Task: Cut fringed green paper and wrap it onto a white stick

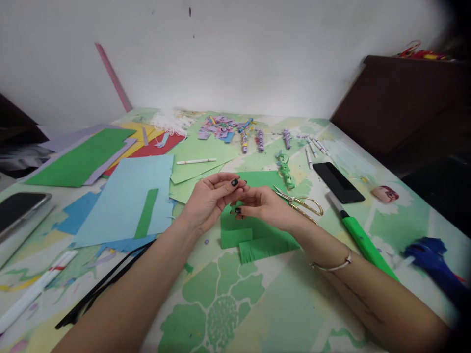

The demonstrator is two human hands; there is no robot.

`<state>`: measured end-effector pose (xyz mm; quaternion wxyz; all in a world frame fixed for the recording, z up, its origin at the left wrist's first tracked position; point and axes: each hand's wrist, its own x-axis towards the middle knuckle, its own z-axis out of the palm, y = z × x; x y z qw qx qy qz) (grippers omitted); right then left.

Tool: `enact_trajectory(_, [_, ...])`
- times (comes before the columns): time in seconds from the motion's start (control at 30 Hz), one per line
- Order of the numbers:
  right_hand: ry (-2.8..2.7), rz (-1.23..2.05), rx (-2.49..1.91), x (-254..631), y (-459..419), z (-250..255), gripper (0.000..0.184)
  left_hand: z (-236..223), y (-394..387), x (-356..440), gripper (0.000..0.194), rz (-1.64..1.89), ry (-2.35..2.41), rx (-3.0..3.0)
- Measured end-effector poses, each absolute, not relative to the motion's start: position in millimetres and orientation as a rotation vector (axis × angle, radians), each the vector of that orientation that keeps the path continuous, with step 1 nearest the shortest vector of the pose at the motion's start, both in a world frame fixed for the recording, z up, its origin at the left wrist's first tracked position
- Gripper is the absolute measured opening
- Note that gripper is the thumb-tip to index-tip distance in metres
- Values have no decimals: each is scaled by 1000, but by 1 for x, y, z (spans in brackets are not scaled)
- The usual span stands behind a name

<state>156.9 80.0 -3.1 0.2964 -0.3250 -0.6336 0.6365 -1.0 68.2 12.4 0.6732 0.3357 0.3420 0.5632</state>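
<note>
My left hand and my right hand meet over the middle of the table, fingertips almost touching. Each is closed in a pinch, and whatever lies between the fingers is too small or hidden to make out. Below them is a dark green paper sheet, partly covered by my hands. Near its front edge lie a plain green strip and a fringed green strip. Gold-handled scissors rest just right of my right hand. Behind them is a green curled paper piece.
Light blue paper bearing a green strip lies left. Paper scraps and purple rolls sit at the back. On the right are a black phone, a green-handled knife and a dark blue object.
</note>
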Motion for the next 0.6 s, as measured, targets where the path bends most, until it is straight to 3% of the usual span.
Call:
enact_trajectory(0.37, [-1588,1658,-986,162,79,10,13,23,73,-18,14,1364,801,794])
enact_trajectory(0.6, [-1635,1488,-1086,171,82,19,17,25,75,-24,11,1505,1151,1192])
